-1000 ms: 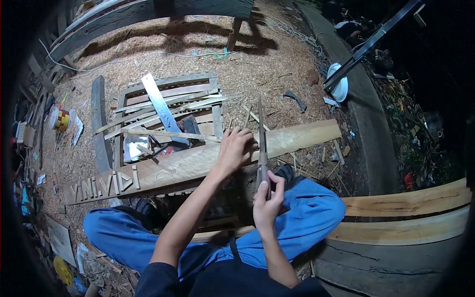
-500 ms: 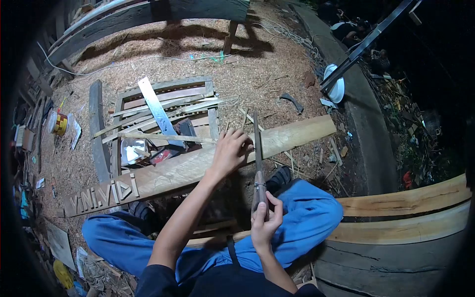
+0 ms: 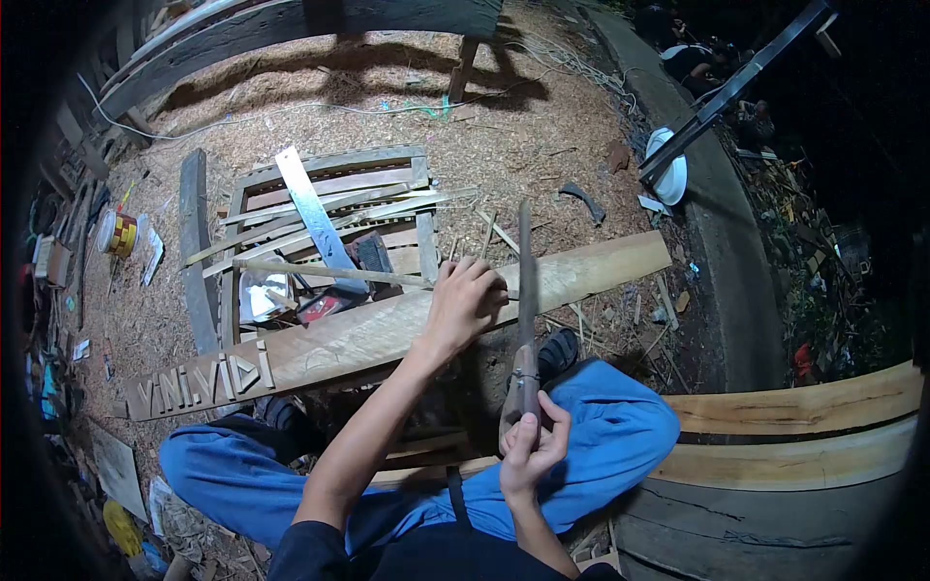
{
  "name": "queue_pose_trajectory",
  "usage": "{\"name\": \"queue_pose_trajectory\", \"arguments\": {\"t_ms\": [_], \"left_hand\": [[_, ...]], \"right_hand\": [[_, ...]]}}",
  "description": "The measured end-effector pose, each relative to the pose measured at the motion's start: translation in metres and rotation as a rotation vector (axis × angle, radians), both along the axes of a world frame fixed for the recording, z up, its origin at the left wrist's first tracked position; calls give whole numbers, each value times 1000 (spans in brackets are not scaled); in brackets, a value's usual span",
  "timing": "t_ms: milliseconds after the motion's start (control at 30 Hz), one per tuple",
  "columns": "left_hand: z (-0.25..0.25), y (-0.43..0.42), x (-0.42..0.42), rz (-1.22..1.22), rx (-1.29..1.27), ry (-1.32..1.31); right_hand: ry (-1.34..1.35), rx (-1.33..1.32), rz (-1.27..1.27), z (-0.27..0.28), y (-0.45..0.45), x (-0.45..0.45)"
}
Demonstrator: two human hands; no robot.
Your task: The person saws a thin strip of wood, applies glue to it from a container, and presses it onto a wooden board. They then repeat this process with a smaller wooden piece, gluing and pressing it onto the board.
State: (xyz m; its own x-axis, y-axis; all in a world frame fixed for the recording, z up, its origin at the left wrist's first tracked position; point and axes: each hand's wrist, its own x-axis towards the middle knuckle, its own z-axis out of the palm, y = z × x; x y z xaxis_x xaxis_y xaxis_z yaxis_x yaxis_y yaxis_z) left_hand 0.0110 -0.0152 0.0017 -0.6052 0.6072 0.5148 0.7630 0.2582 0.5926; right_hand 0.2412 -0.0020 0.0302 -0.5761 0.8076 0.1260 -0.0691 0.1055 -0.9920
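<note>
My right hand (image 3: 535,443) is closed round the wooden handle of what looks like a hand saw (image 3: 527,281), seen nearly edge-on. Its long narrow blade points away from me and is slightly blurred. My left hand (image 3: 467,308), fingers curled, grips a thin wooden strip (image 3: 339,273) over a long plank (image 3: 387,318). The strip's short end sticks out past my fingers, beside the blade; whether they touch I cannot tell. Light wooden letters (image 3: 208,378) reading "VINI.VIDI" stand on the plank's left part. The plank lies across in front of my knees.
Beyond the plank, a slatted wooden frame (image 3: 421,165) carries loose strips and a shiny metal straightedge (image 3: 315,213). A yellow-banded tub (image 3: 118,234) stands left. Thick boards (image 3: 794,416) lie at right. A dark curved piece (image 3: 583,201) rests on the shavings. People sit in the far right background.
The saw has shifted a little right, and its blade now leans slightly more to the right. My left hand keeps its grip on the strip. The whole view has shifted slightly.
</note>
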Motion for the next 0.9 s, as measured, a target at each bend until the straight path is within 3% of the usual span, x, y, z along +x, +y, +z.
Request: {"name": "queue_pose_trajectory", "arguments": {"t_ms": [67, 367, 500, 567, 633, 833, 867, 900], "left_hand": [[-1, 0, -2, 2, 30, 7], [13, -2, -20, -56, -6, 80], [37, -14, -32, -109, -41, 135], [70, -28, -30, -75, -51, 147], [98, -49, -35, -72, -130, 303], [129, -151, -40, 42, -160, 264], [126, -168, -37, 84, -143, 245], [125, -183, -33, 124, -123, 226]], "right_hand": [[68, 97, 15, 5, 3, -3], [60, 58, -2, 11, 22, -34], [118, 58, 29, 16, 24, -44], [100, 213, 33, 16, 24, -51], [96, 185, 84, 19, 19, -59], [-69, 674, 325, 33, 3, -117], [-116, 646, 392, 35, -2, -130], [-22, 898, 385, 34, -1, -150]]}}
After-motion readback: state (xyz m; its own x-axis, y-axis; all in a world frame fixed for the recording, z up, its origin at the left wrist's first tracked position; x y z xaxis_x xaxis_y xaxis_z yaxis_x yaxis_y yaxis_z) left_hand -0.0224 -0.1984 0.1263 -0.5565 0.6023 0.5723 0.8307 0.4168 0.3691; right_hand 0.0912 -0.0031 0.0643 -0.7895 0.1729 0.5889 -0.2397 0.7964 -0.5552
